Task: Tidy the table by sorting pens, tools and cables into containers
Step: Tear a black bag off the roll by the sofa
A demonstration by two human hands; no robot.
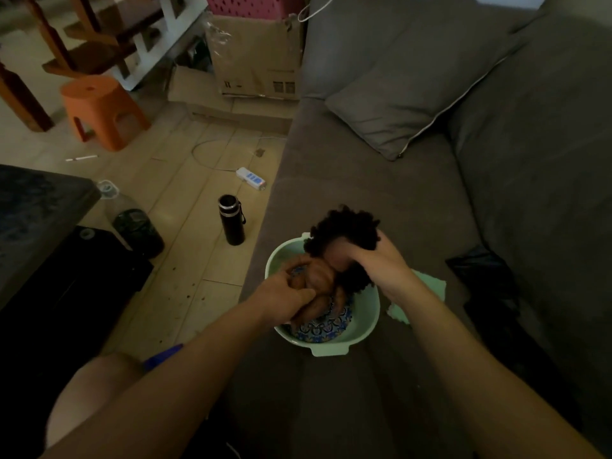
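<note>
At the left edge stands a dark table (39,200), with a plastic bottle (132,223) beside it on the pale tiled floor (185,260). An orange stool (102,111) sits upper left, near a white pen (81,158); a blue pen (162,356) shows lower left. Toward the centre are a black flask (231,220), a power strip (251,178) and a cardboard box (255,58). The grey sofa (364,180) fills the right, with a cushion (414,94). On its seat sits a green basin (364,319). The left hand (284,293) curls round a doll (318,279) over the basin; the right hand (387,263) grips its dark hair.
</note>
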